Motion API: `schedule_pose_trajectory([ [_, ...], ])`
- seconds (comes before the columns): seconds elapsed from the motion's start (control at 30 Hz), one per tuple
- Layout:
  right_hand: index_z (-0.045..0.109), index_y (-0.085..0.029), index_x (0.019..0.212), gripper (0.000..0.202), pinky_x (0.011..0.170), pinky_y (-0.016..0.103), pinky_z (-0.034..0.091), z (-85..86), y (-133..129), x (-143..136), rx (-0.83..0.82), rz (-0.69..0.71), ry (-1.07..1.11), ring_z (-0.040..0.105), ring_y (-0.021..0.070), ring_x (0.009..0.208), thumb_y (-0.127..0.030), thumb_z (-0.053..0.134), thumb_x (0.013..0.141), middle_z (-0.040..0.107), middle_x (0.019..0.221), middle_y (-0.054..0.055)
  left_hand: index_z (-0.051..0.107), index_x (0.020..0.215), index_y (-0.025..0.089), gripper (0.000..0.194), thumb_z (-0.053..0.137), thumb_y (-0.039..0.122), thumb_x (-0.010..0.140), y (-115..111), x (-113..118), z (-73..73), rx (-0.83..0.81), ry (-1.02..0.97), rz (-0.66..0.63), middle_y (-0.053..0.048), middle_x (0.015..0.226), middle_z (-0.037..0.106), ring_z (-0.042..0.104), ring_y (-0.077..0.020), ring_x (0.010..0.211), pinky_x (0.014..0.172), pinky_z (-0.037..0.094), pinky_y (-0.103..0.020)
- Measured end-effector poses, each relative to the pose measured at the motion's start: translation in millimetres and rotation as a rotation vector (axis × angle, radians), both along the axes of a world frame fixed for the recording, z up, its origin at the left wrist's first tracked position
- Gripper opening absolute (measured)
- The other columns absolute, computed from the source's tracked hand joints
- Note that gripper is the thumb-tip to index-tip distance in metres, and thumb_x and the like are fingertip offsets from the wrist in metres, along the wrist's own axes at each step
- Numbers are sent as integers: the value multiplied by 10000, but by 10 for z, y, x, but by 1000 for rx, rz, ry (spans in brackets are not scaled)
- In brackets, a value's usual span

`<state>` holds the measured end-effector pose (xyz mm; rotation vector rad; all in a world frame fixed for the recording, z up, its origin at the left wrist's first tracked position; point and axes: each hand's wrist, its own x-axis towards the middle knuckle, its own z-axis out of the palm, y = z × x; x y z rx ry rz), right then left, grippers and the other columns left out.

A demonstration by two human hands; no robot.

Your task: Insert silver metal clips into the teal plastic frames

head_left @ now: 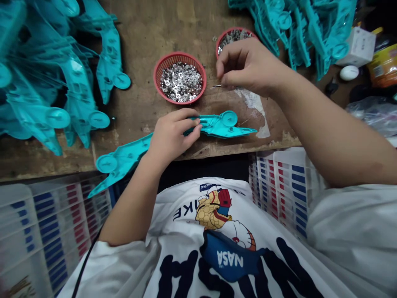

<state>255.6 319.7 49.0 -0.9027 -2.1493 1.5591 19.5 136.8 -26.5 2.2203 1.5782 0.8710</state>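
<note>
Turquoise plastic part overhangs the worktop, in the closed grip of our left hand; our right hand pinches a slim metal piece; we seem mid-fetch, the next move needing careful aim

The desk is brown wood, worn and scuffed. Beneath the left hand's fingers lies a long turquoise part, one end jutting past the near edge. Just beyond those fingers stands a red basket; a second basket sits just behind the right hand's fingers. Whitish film lies nearer the body than these. Turquoise heaps flank both hands' fingers, well apart.
</note>
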Motion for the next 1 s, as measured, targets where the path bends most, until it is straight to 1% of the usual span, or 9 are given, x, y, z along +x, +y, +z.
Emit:
schedule_pose_trajectory([
  [0.1, 866, -254, 934, 297, 726, 256, 436, 64, -123, -74, 70, 91, -144, 574, 96, 738, -68, 654, 841, 713, 772, -67, 868, 1017, 242, 272, 653, 374, 1120, -1, -5, 4, -16, 2, -6, -106, 1302, 878, 860, -287, 1152, 1027, 703, -434],
  [0.23, 860, -242, 953, 268, 749, 274, 478, 79, -236, -110, 70, 232, -185, 607, 126, 756, -82, 661, 871, 763, 829, -44, 870, 1024, 228, 246, 678, 365, 1093, -17, -5, 1, -1, -25, 4, -104, 1302, 884, 866, -284, 1156, 1028, 702, -418],
  [0.33, 812, -270, 961, 131, 780, 297, 529, 17, -257, -109, 65, 304, -196, 685, 175, 837, -169, 747, 909, 802, 899, -20, 867, 1021, 228, 249, 669, 363, 1089, -33, 1, -1, 14, -34, 20, -95, 1290, 895, 872, -273, 1145, 1025, 709, -410],
  [0.5, 796, -301, 1015, 104, 892, 332, 563, -111, -245, -128, 243, 426, -233, 720, 232, 1037, -233, 787, 937, 847, 1143, 17, 865, 1034, 239, 220, 689, 366, 1075, -53, -7, -12, 1, -59, 41, -84, 1292, 904, 875, -273, 1145, 1039, 715, -419],
  [0.63, 828, -281, 1060, 101, 899, 347, 555, -223, -210, -133, 342, 566, -201, 718, 230, 997, -281, 748, 999, 847, 1096, 41, 866, 1054, 245, 209, 698, 367, 1073, -54, -22, -20, -8, -92, 28, -84, 1308, 899, 874, -280, 1163, 1049, 713, -417],
  [0.7, 853, -254, 1079, 188, 924, 342, 548, -292, -180, -129, 414, 613, -127, 713, 214, 1015, -354, 696, 1053, 844, 1086, 48, 866, 1065, 250, 193, 708, 362, 1060, -53, -24, -16, -34, -97, 30, -84, 1319, 893, 868, -288, 1179, 1075, 709, -428],
  [0.8, 892, -228, 1126, 414, 961, 308, 528, -381, -137, -122, 525, 658, -61, 680, 170, 1085, -503, 584, 1105, 818, 1192, 46, 867, 1059, 264, 173, 720, 355, 1046, -50, -18, -3, -51, -104, 34, -78, 1322, 887, 864, -291, 1185, 1084, 705, -427],
  [0.87, 907, -219, 1145, 510, 977, 321, 533, -421, -122, -123, 562, 662, -77, 670, 174, 1108, -559, 527, 1117, 790, 1253, 60, 866, 1049, 270, 175, 714, 357, 1049, -48, -11, 5, -54, -103, 34, -75, 1318, 887, 864, -290, 1179, 1074, 707, -427],
  [1.0, 910, -238, 1124, 495, 1015, 388, 546, -466, -129, -148, 570, 645, -132, 675, 215, 1118, -569, 542, 1111, 788, 1224, 76, 857, 1054, 269, 180, 704, 365, 1054, -48, -10, 6, -69, -85, 40, -78, 1327, 884, 861, -296, 1190, 1080, 707, -445],
])
